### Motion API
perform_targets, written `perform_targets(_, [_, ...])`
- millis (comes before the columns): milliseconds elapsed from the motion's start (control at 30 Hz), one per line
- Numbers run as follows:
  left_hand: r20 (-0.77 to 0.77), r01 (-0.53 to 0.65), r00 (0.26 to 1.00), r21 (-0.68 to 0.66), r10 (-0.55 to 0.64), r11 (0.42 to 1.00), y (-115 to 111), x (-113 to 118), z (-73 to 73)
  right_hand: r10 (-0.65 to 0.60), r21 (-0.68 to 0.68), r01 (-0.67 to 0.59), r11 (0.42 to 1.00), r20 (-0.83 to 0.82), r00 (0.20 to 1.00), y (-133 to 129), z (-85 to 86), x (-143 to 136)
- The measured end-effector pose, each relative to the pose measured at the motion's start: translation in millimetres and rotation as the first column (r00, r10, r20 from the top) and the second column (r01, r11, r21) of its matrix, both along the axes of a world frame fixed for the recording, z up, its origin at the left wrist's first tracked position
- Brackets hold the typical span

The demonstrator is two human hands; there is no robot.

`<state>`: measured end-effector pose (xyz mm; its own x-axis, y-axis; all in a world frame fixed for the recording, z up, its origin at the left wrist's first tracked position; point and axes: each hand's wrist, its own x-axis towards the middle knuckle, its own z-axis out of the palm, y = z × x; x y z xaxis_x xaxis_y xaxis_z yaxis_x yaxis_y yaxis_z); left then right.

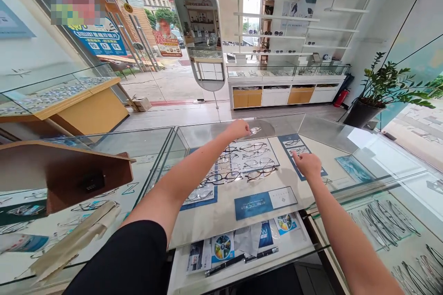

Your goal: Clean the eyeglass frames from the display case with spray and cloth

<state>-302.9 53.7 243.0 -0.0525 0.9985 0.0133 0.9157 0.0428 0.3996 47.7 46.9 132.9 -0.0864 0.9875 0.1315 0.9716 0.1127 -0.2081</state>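
Note:
My left hand [238, 129] is stretched over the glass display case, its fingers closed on a pair of thin-framed glasses [255, 130] near the far edge. Below it, rows of eyeglasses [254, 162] lie on a white and blue display sheet. My right hand [309, 164] has its fingers curled above a dark blue display board [286, 144] with glasses on it; what the fingertips hold, if anything, is too small to tell. Nearer to me lies a blue and white card [266, 203].
An open drawer [180, 262] below holds leaflets and black pens. A brown wooden piece [90, 175] and crumpled paper [76, 239] are at the left. More glasses [387, 221] fill the right case. An oval mirror [204, 32] stands beyond the counter.

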Motion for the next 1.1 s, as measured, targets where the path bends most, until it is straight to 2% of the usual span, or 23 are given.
perform_targets(133, [0.136, -0.043, 0.990, 0.174, 0.019, 0.984, -53.5, -10.5, 20.4, -0.012, 0.006, 0.012, 1.000, -0.019, 1.000, -5.3, 4.0, -1.7])
perform_targets(200, [0.309, -0.064, 0.951, 0.272, -0.024, 0.960, -91.9, -13.4, 21.9, -0.018, 0.006, 0.018, 1.000, -0.041, 0.999, -8.8, 7.9, -2.2])
perform_targets(233, [0.421, -0.078, 0.905, 0.307, -0.062, 0.949, -113.3, -14.1, 19.8, -0.020, 0.007, 0.021, 1.000, -0.056, 0.998, -11.2, 10.9, -2.1])
perform_targets(300, [0.604, -0.121, 0.789, 0.337, -0.116, 0.934, -158.1, -14.3, 10.5, -0.023, 0.013, 0.024, 1.000, -0.095, 0.995, -18.0, 19.0, -1.4])
perform_targets(400, [0.766, -0.234, 0.632, 0.335, -0.119, 0.913, -220.9, -13.1, -11.7, -0.027, 0.054, 0.037, 0.998, -0.174, 0.984, -34.6, 34.4, -5.4])
perform_targets(500, [0.869, -0.388, 0.486, 0.310, -0.094, 0.868, -264.4, -11.3, -35.8, 0.005, 0.135, 0.034, 0.990, -0.278, 0.961, -60.4, 47.1, -31.2])
perform_targets(567, [0.914, -0.479, 0.397, 0.287, -0.088, 0.829, -279.9, -10.2, -49.5, 0.100, 0.195, -0.029, 0.980, -0.361, 0.927, -83.4, 50.3, -64.7])
perform_targets(633, [0.935, -0.540, 0.344, 0.270, -0.083, 0.797, -287.5, -9.8, -60.6, 0.256, 0.241, -0.161, 0.957, -0.443, 0.859, -109.3, 49.1, -107.0])
perform_targets(733, [0.937, -0.558, 0.341, 0.272, -0.083, 0.784, -293.1, -11.3, -73.3, 0.443, 0.269, -0.353, 0.896, -0.569, 0.693, -146.1, 43.2, -169.7])
perform_targets(800, [0.927, -0.539, 0.361, 0.295, -0.100, 0.789, -297.2, -13.9, -80.6, 0.497, 0.268, -0.440, 0.857, -0.656, 0.568, -164.5, 39.3, -201.5])
perform_targets(933, [0.921, -0.532, 0.370, 0.315, -0.118, 0.786, -306.5, -19.9, -93.5, 0.489, 0.240, -0.558, 0.795, -0.798, 0.353, -184.4, 31.1, -233.2])
perform_targets(1033, [0.937, -0.545, 0.333, 0.284, -0.107, 0.788, -311.0, -20.9, -98.1, 0.413, 0.190, -0.623, 0.759, -0.880, 0.236, -189.6, 24.8, -236.6])
perform_targets(1100, [0.944, -0.538, 0.314, 0.263, -0.099, 0.801, -312.6, -19.8, -98.0, 0.342, 0.133, -0.672, 0.728, -0.921, 0.188, -190.9, 21.5, -234.4])
